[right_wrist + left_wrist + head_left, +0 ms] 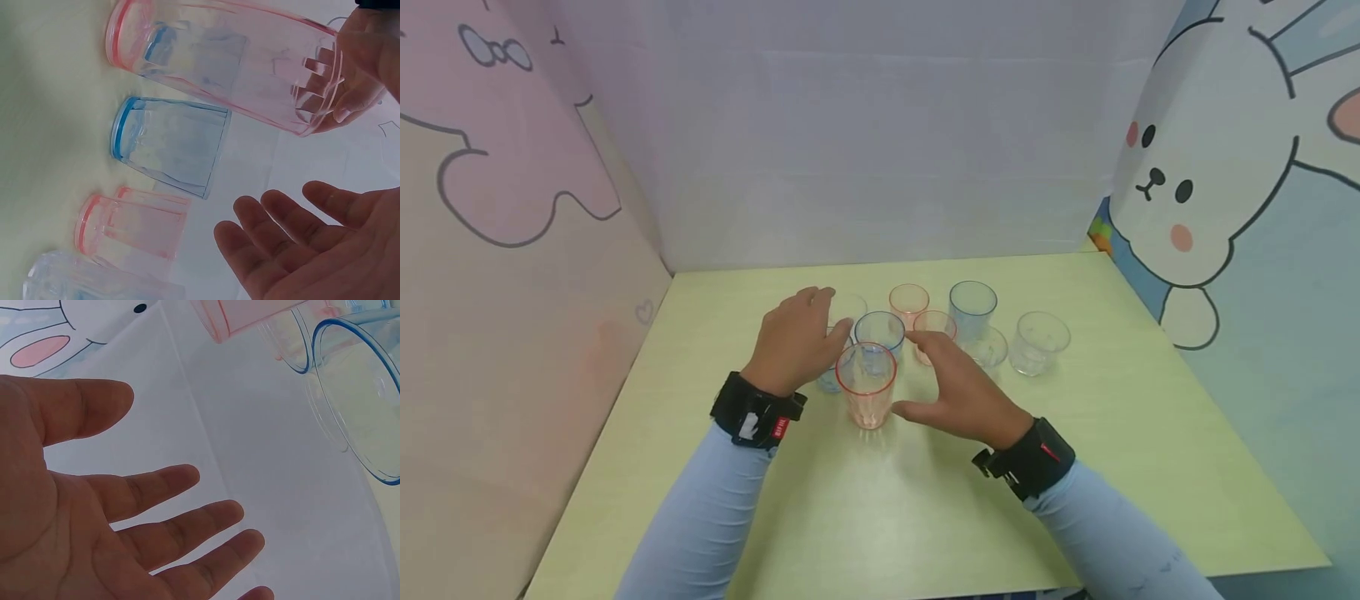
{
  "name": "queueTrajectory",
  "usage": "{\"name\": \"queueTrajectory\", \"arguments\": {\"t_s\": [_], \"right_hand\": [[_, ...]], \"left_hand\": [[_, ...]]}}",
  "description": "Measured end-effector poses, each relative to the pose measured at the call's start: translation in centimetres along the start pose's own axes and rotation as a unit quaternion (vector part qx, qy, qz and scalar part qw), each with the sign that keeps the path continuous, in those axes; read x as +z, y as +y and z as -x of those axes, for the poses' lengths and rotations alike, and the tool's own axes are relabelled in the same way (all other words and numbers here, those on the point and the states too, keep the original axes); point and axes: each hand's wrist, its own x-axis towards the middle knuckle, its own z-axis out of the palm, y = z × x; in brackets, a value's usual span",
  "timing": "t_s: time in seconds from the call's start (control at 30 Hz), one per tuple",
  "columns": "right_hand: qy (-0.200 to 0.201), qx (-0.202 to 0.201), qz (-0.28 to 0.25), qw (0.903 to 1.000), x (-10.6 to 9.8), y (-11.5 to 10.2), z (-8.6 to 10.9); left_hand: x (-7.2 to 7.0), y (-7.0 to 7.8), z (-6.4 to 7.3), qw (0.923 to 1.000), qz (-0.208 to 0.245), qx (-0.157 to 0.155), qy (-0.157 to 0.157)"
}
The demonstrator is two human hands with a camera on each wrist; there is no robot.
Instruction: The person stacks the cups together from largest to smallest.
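A tall pink-tinted tumbler [870, 404] stands upright at the front of a cluster of glasses. Right behind it is a blue-rimmed tumbler [880, 333]. My left hand [793, 342] hovers to the left of these two, its fingers [181, 537] spread and holding nothing. It partly hides a clear glass [850, 307] and a blue-tinted glass [829, 381]. On the other side, my right hand [962, 392] has its thumb beside the pink tumbler and its fingers extended near the blue rim. Its palm [337, 269] holds nothing; whether a fingertip touches glass, I cannot tell.
Two smaller pink glasses [909, 298] stand behind the right hand's fingertips. Farther right are a blue-rimmed glass [973, 304], a low clear glass [989, 345] and another clear glass [1037, 343]. The pale yellow table [842, 517] meets a white backdrop [880, 158] behind.
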Motion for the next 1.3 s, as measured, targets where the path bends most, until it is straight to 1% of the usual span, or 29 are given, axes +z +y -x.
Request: {"name": "queueTrajectory", "arguments": {"t_s": [0.1,0.27,0.47,0.63,0.87,0.97,1.17,1.3], "right_hand": [[0.005,0.005,-0.009,0.9999,0.6,0.2,-0.1],[0.012,0.008,-0.039,0.9991,1.5,0.4,-0.2],[0.037,-0.002,-0.08,0.9961,2.9,0.8,-0.5],[0.055,0.001,-0.115,0.9919,4.0,1.0,-0.8],[0.077,0.007,-0.133,0.988,5.2,1.4,-0.8],[0.08,0.013,-0.148,0.9857,5.7,1.5,-0.7],[0.087,0.03,-0.173,0.9805,6.9,1.5,-0.5],[0.102,0.038,-0.196,0.9745,7.6,1.4,-0.7]], "left_hand": [[0.1,-0.3,0.2,1.0,0.008,-0.001,0.003],[0.1,-0.8,0.6,0.9998,0.019,-0.01,0.004],[0.5,-1.4,1.0,0.9991,0.032,-0.026,-0.004],[1.0,-1.7,1.3,0.9984,0.043,-0.034,-0.006],[1.8,-1.7,1.6,0.9986,0.041,-0.034,0.0],[2.1,-1.7,1.7,0.9984,0.044,-0.036,0.003],[1.9,-1.6,1.9,0.9974,0.056,-0.046,-0.005],[1.6,-1.6,1.9,0.9979,0.047,-0.045,-0.001]]}}
